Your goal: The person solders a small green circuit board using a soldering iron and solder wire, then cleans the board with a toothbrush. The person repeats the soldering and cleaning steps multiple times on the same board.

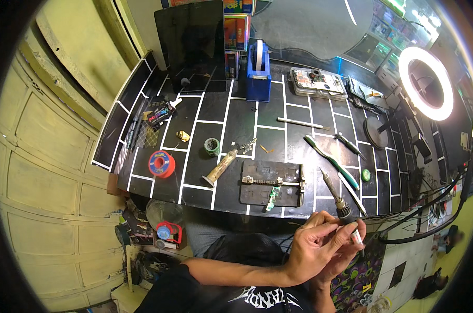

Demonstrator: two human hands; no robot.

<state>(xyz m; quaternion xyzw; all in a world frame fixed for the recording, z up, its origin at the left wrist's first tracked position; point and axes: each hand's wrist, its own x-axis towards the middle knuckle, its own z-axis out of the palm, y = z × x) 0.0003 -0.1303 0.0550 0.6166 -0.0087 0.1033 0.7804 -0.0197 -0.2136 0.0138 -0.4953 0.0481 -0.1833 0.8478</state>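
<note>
Just off the table's front edge, my left hand (310,249) and my right hand (347,256) come together around a soldering iron (344,209). Fingers of both are closed on its handle, and the left hand partly covers the right. The iron's metal tip points up and away over the table. Left of it lies a dark board holder (257,195) with a spring-loaded clamp rod. A small green circuit board piece (272,199) sits at its near side. A green toothbrush (332,163) and thin white-handled tweezers or a blade (352,193) lie beyond the iron.
On the black table are a solder spool (162,164), small green tub (212,146), brass torch-like tool (225,165), blue tape dispenser (258,78), parts box (318,83), white pen-like tool (301,123) and screwdriver (350,145). A lit ring lamp (425,55) stands right, near hanging cables (426,221).
</note>
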